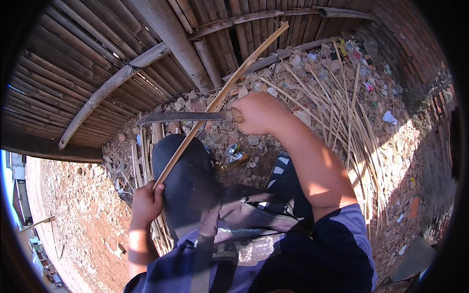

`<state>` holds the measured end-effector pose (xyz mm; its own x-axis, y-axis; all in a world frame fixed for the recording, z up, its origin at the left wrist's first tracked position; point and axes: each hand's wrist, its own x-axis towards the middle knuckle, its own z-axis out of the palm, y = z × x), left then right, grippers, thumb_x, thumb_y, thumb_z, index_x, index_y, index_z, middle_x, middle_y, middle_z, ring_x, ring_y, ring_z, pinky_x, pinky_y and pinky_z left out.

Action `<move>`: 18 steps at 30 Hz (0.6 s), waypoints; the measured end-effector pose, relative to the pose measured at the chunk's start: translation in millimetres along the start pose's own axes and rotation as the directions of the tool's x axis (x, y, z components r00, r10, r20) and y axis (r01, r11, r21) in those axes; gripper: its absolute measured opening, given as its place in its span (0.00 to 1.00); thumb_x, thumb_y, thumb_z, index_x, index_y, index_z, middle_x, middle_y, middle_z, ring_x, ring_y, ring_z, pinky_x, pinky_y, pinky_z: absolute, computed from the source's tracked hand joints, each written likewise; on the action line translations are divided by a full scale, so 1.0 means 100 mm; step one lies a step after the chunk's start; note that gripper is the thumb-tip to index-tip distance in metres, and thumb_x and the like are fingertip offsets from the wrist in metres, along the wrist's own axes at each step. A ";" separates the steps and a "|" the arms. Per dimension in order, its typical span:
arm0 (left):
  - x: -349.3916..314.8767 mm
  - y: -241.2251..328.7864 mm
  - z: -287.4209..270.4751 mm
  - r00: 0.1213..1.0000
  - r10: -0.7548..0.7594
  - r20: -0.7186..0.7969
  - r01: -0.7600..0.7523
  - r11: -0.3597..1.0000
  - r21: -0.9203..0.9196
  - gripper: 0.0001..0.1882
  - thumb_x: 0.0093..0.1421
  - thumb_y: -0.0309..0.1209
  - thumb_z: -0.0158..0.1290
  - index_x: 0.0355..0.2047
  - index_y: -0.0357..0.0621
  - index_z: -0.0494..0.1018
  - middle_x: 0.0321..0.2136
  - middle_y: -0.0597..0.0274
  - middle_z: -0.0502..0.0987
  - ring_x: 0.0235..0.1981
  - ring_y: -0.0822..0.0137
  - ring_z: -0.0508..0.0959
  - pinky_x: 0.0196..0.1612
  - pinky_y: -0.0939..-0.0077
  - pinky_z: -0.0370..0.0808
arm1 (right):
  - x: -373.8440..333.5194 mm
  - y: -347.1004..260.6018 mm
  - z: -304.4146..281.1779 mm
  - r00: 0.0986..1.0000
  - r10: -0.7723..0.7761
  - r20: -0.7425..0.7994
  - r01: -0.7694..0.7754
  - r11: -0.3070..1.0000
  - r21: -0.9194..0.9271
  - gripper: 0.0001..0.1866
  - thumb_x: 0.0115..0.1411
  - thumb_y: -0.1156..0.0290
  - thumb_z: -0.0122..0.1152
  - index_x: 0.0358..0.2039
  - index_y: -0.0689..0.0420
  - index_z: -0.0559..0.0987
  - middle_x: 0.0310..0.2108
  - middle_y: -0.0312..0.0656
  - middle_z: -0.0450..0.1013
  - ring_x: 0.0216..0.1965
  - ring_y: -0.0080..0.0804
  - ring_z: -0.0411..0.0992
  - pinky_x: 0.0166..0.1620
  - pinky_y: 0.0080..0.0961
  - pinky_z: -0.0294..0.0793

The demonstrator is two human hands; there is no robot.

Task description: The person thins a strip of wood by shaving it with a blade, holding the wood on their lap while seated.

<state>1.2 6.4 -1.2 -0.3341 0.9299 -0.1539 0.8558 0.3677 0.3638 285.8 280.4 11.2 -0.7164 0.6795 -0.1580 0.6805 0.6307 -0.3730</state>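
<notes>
A long, pale bamboo strip (245, 67) slants from lower left up to the far side, passing above my bent left knee (177, 151). Its near end is gripped in my left hand (147, 203), fingers closed and thumb along the strip. My right hand (259, 113) is wrapped around the wooden handle of a machete (178, 117). The dark blade points left and crosses the strip roughly midway along its length. Whether the edge bites into the bamboo cannot be made out. Most of the handle is hidden inside my right fist.
Many split bamboo strips (359, 141) lie in a pile on the right, with others beside my left leg. A bamboo slat wall (63, 93) with a thick pole (171, 39) stands ahead. Rubble and a shiny wrapper (233, 157) litter the ground. A brick wall (405, 44) rises at right.
</notes>
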 end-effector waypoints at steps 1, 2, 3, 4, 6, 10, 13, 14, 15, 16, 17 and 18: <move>-0.01 0.03 0.01 0.999 0.016 -0.044 -0.015 0.999 0.028 0.20 0.68 0.42 0.53 0.25 0.38 0.70 0.16 0.42 0.72 0.21 0.37 0.75 0.25 0.51 0.70 | 0.04 0.13 0.02 1.000 0.024 -0.016 -0.022 0.996 0.082 0.16 0.51 0.63 0.67 0.40 0.55 0.81 0.35 0.53 0.79 0.41 0.52 0.78 0.46 0.44 0.77; 0.00 0.07 0.01 0.999 0.022 -0.048 -0.020 0.999 0.028 0.20 0.68 0.42 0.53 0.25 0.38 0.70 0.16 0.42 0.72 0.21 0.37 0.75 0.25 0.51 0.70 | 0.06 0.29 0.02 0.998 0.058 -0.035 -0.052 0.986 0.158 0.16 0.50 0.63 0.68 0.39 0.55 0.81 0.34 0.53 0.79 0.41 0.52 0.78 0.45 0.43 0.77; 0.00 0.08 0.01 0.997 0.043 -0.065 -0.039 0.997 0.062 0.20 0.68 0.42 0.53 0.25 0.38 0.70 0.16 0.42 0.73 0.21 0.37 0.76 0.26 0.50 0.70 | 0.10 0.41 0.01 0.990 0.127 -0.060 -0.111 0.969 0.219 0.16 0.51 0.64 0.68 0.38 0.58 0.81 0.34 0.53 0.79 0.40 0.52 0.78 0.44 0.41 0.77; 0.01 0.09 0.02 0.995 0.066 -0.080 -0.058 0.994 0.097 0.20 0.68 0.42 0.53 0.25 0.38 0.70 0.16 0.42 0.73 0.22 0.37 0.76 0.26 0.49 0.70 | 0.10 0.51 0.02 0.990 0.126 -0.065 -0.109 0.971 0.212 0.16 0.51 0.64 0.68 0.38 0.58 0.81 0.34 0.53 0.79 0.40 0.52 0.78 0.44 0.41 0.77; 0.01 0.12 0.00 0.995 0.068 -0.078 -0.061 0.994 0.090 0.20 0.68 0.41 0.53 0.25 0.39 0.70 0.16 0.42 0.73 0.22 0.37 0.76 0.26 0.48 0.70 | 0.09 0.60 0.03 0.957 0.262 -0.125 -0.210 0.921 0.328 0.16 0.51 0.64 0.68 0.38 0.59 0.81 0.34 0.53 0.79 0.39 0.53 0.78 0.44 0.41 0.77; 0.01 0.07 0.00 0.996 0.070 -0.058 -0.063 0.992 0.110 0.19 0.68 0.41 0.53 0.25 0.39 0.70 0.16 0.42 0.73 0.22 0.37 0.76 0.27 0.48 0.71 | 0.02 0.38 0.05 0.976 0.174 -0.131 -0.156 0.978 0.140 0.17 0.51 0.62 0.67 0.38 0.59 0.81 0.34 0.52 0.79 0.41 0.51 0.78 0.46 0.44 0.76; -0.02 0.09 -0.01 0.997 0.053 -0.052 -0.047 0.993 0.106 0.19 0.68 0.41 0.53 0.26 0.38 0.70 0.16 0.41 0.73 0.23 0.37 0.76 0.27 0.48 0.71 | -0.05 0.00 -0.05 0.997 0.078 -0.015 -0.076 0.993 0.088 0.17 0.50 0.61 0.67 0.37 0.58 0.81 0.35 0.51 0.79 0.42 0.51 0.78 0.46 0.44 0.76; -0.03 0.09 -0.01 0.997 0.047 -0.056 -0.041 0.994 0.104 0.19 0.68 0.41 0.53 0.26 0.37 0.70 0.16 0.41 0.73 0.23 0.36 0.76 0.27 0.48 0.71 | -0.03 0.04 -0.03 0.997 0.077 -0.014 -0.075 0.993 0.092 0.17 0.50 0.61 0.67 0.37 0.58 0.81 0.35 0.51 0.79 0.42 0.51 0.78 0.46 0.44 0.76; -0.01 0.06 0.00 0.998 0.043 -0.055 -0.037 0.994 0.107 0.19 0.68 0.41 0.53 0.26 0.37 0.70 0.16 0.41 0.73 0.23 0.36 0.76 0.27 0.48 0.71 | 0.02 0.13 0.01 0.997 0.072 -0.003 -0.072 0.990 0.120 0.16 0.50 0.61 0.67 0.37 0.57 0.81 0.34 0.51 0.79 0.42 0.51 0.78 0.45 0.44 0.76; 0.00 0.03 0.00 0.997 0.055 -0.050 -0.051 0.996 0.071 0.19 0.68 0.41 0.53 0.26 0.37 0.70 0.16 0.41 0.73 0.23 0.36 0.76 0.27 0.48 0.70 | 0.07 0.23 0.02 0.998 0.064 0.006 -0.065 0.986 0.152 0.16 0.50 0.62 0.67 0.37 0.57 0.82 0.34 0.51 0.79 0.41 0.51 0.78 0.45 0.44 0.76; 0.03 0.01 0.02 0.996 0.076 -0.047 -0.075 0.997 0.026 0.19 0.68 0.41 0.53 0.26 0.37 0.71 0.16 0.40 0.73 0.23 0.36 0.76 0.27 0.48 0.70 | 0.13 0.42 0.04 0.999 0.046 -0.015 -0.042 0.981 0.187 0.15 0.50 0.63 0.66 0.37 0.57 0.82 0.33 0.51 0.80 0.38 0.50 0.78 0.42 0.42 0.76; 0.04 0.03 0.01 0.995 0.080 -0.058 -0.079 0.997 0.026 0.19 0.68 0.41 0.53 0.26 0.37 0.71 0.16 0.40 0.73 0.23 0.36 0.76 0.27 0.48 0.70 | 0.13 0.53 0.02 0.999 0.042 -0.025 -0.037 0.983 0.181 0.15 0.50 0.63 0.66 0.37 0.57 0.82 0.33 0.51 0.80 0.38 0.50 0.78 0.42 0.42 0.76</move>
<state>3.2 11.7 -1.8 -0.2866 0.9555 -0.0703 0.8895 0.2926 0.3509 312.7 322.1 -12.2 -0.6829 0.7149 -0.1505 0.6675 0.5269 -0.5261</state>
